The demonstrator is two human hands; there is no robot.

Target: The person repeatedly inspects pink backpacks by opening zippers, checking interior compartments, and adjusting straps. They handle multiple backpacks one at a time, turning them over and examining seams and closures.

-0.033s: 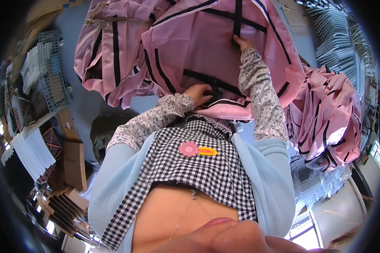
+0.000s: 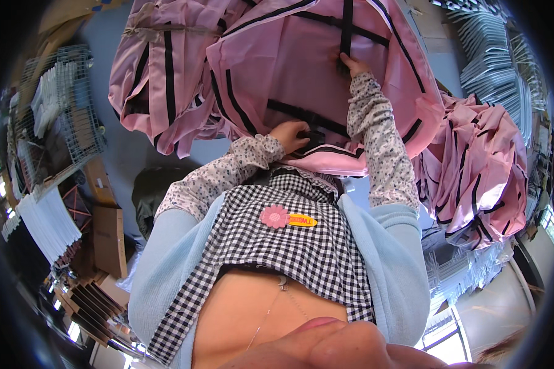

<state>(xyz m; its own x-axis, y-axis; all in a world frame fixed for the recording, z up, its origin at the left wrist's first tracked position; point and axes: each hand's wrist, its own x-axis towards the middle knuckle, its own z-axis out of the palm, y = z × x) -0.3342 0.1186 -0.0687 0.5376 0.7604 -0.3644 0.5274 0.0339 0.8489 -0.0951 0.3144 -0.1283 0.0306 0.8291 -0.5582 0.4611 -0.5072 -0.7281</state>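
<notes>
A large pink fabric piece (image 2: 301, 58) lies open before me, shaped like a shallow bag shell with black trim along its edges. Black straps cross its inside. At its near edge, my left hand (image 2: 291, 136) has its fingers curled on a black strap (image 2: 332, 125), next to a dark part that looks like a buckle. Farther off on the right, my right hand (image 2: 355, 64) pinches the lower end of a hanging black strap (image 2: 346, 27) between thumb and fingers. The fingertips of both hands are partly hidden.
Tied pink fabric pieces (image 2: 160, 80) are bundled on the left. Another crumpled pink heap (image 2: 474, 166) sits on the right. White wire frames (image 2: 495, 67) are stacked at the far right. A wire rack (image 2: 74, 117) and a cardboard box (image 2: 109, 240) stand at the left.
</notes>
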